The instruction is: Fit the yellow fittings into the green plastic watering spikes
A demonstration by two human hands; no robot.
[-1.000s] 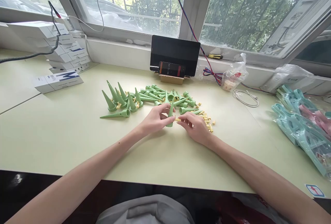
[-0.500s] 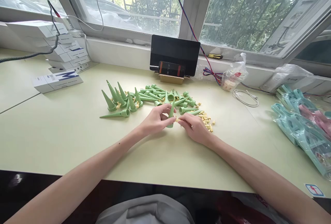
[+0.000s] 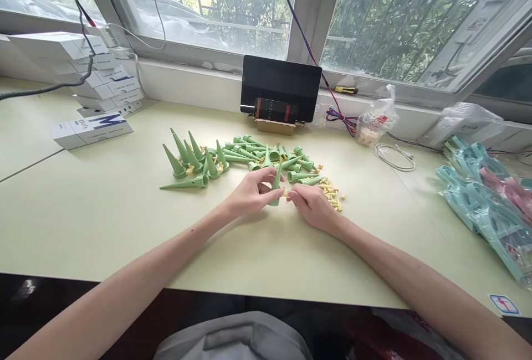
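Both grips closed, left hand on a green cone, right hand pinching a yellow peg, probably mid-fitting, so steady aim needed.

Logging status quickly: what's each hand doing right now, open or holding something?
Left hand: closed, holding a green spike, tip up.
Right hand: closed, pinching a small yellow peg.

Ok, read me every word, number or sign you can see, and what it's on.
"M": front white box; its smaller print is blurred.
"00:12:4": phone screen, last digit blurred.
Unreadable: print on the stacked boxes, the bag's red label, the table sticker, the outdoor label.
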